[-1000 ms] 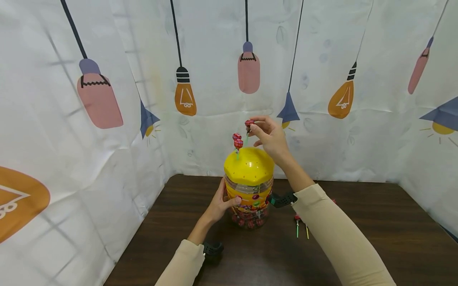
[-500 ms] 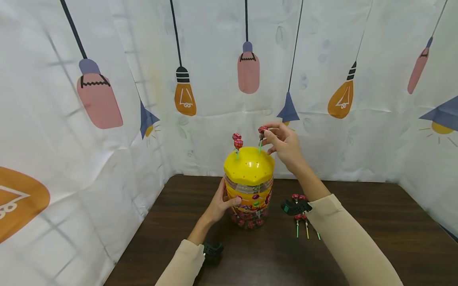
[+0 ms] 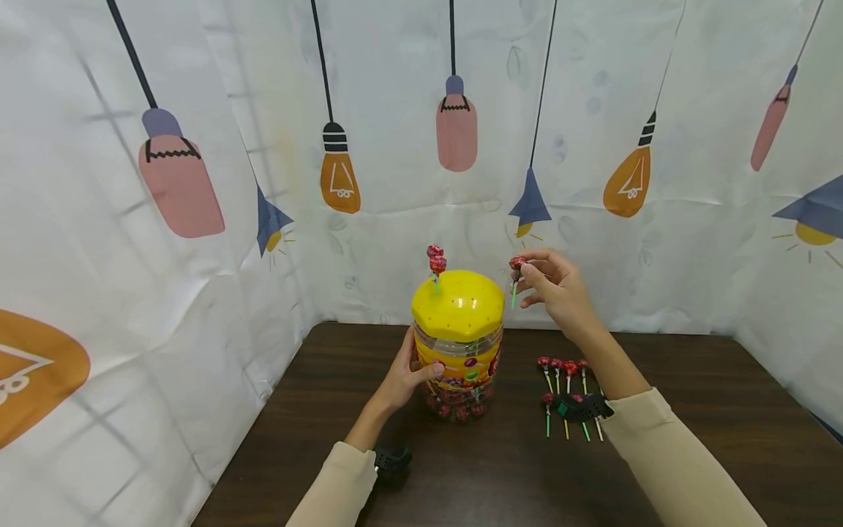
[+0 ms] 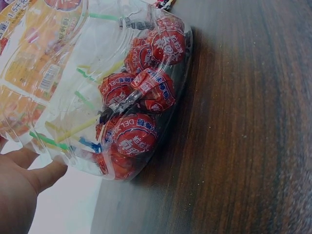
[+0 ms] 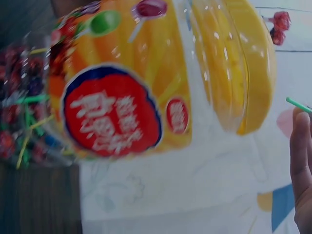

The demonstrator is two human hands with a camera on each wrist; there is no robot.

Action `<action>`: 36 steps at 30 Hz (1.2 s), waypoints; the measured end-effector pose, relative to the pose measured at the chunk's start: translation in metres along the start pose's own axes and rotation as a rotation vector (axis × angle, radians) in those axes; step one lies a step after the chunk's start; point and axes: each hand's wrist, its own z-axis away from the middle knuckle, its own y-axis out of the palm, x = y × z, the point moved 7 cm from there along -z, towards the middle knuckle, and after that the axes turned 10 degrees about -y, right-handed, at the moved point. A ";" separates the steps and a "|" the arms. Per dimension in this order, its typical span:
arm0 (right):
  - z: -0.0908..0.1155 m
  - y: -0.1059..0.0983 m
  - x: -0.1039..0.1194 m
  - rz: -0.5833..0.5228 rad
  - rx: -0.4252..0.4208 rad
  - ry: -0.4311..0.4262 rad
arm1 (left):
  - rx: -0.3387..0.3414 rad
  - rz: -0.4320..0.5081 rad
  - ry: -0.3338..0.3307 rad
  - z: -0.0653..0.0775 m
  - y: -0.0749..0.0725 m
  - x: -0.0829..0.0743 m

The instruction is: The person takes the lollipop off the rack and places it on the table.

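A clear plastic jar (image 3: pixel 458 406) with a yellow lid (image 3: pixel 461 311) stands on the table, wrapped candies inside its base. My left hand (image 3: pixel 402 377) grips the jar's left side, thumb across the orange label. Two red-wrapped lollipops (image 3: pixel 437 264) stick up from the lid's left part. To the right of the lid, in the air, my right hand (image 3: pixel 556 289) pinches another lollipop (image 3: pixel 516 265) by its head, green stick pointing down. In the right wrist view only the end of that green stick (image 5: pixel 297 104) shows beside the fingers.
Right of the jar, several lollipops (image 3: pixel 569 368) lie in two rows on the dark wooden table (image 3: pixel 691 432), partly behind the right wrist's black strap (image 3: pixel 582 408). A white curtain (image 3: pixel 395 278) printed with lamps hangs behind and at the sides.
My right hand has moved right and down with the lollipop, from above the lid to beside it. More of the lollipops on the table now show. My left hand stays put on the jar.
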 end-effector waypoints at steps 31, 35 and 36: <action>0.136 -0.099 -0.074 0.067 0.033 0.244 | 0.008 0.030 0.010 -0.003 0.003 -0.001; 0.155 -0.113 -0.087 0.099 0.048 0.282 | 0.005 0.021 0.011 -0.004 0.002 0.000; 0.160 -0.116 -0.090 0.110 0.050 0.293 | 0.005 0.022 0.010 -0.004 0.002 0.000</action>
